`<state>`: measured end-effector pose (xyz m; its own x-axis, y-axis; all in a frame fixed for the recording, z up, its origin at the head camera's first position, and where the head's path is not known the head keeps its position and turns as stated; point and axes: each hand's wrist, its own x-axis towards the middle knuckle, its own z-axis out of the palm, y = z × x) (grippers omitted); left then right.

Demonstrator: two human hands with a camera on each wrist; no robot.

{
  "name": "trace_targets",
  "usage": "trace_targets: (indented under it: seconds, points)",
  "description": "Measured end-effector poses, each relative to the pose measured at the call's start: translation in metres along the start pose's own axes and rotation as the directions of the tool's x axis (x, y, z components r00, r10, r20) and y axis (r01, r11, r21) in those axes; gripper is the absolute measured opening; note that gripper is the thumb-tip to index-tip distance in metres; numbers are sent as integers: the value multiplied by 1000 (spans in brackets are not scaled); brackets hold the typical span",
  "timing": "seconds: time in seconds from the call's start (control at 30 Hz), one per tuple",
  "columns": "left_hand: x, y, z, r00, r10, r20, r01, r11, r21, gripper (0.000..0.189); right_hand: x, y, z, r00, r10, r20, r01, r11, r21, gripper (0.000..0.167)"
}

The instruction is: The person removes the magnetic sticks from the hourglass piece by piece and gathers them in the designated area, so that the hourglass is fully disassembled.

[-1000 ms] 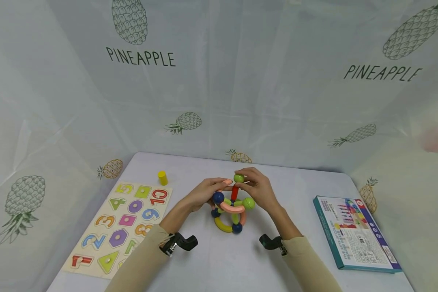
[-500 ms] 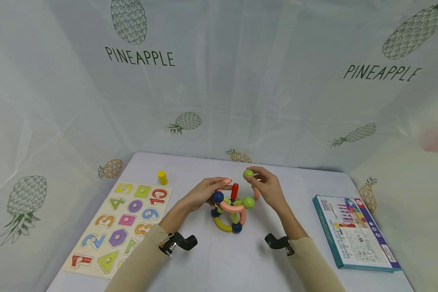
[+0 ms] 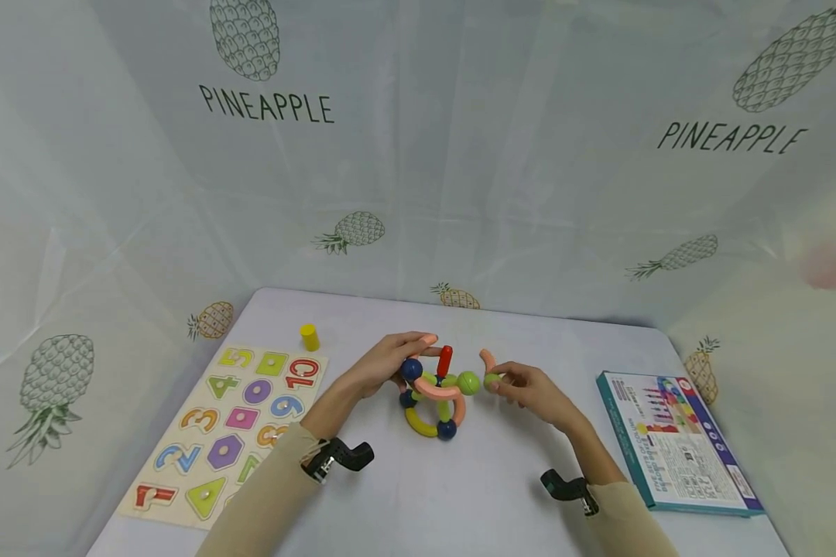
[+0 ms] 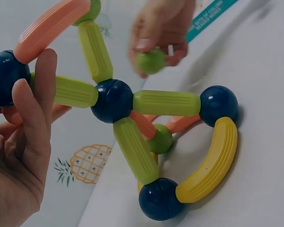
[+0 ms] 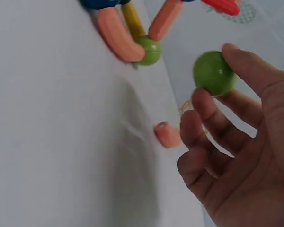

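A magnetic stick-and-ball structure (image 3: 437,392) stands on the table, built of green, yellow and salmon sticks with dark blue and green balls. One red stick (image 3: 444,361) points up from its top. My left hand (image 3: 383,363) holds the structure at its left side; in the left wrist view, this hand's fingers (image 4: 47,80) lie around the blue ball (image 4: 7,78) and the curved salmon stick (image 4: 57,28). To the right of the structure and apart from it, my right hand (image 3: 536,391) pinches a loose green ball (image 5: 214,73) between thumb and fingertips.
A loose curved salmon stick (image 3: 488,359) lies just behind the right hand. A yellow cylinder (image 3: 310,337) stands at the back left, beyond a number-and-shape puzzle board (image 3: 209,456). At the right lies a flat teal-edged box (image 3: 683,449).
My right hand has pulled the green ball off the red stick's top, then brought it right and down beside the structure. The left hand and structure have shifted only slightly.
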<state>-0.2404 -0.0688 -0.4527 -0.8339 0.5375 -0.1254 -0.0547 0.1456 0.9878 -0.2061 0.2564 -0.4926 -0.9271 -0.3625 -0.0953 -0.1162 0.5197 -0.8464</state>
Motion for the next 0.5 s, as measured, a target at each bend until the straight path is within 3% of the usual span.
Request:
trace_targets:
  seconds: [0.27, 0.5]
  points:
    - [1, 1, -2, 1000, -10, 11, 10, 1000, 3, 57, -19, 16, 10, 981, 0, 192, 13, 998, -69, 34]
    - [2, 2, -4, 1000, -24, 15, 24, 1000, 1, 55, -26, 13, 14, 963, 11, 271, 15, 996, -93, 32]
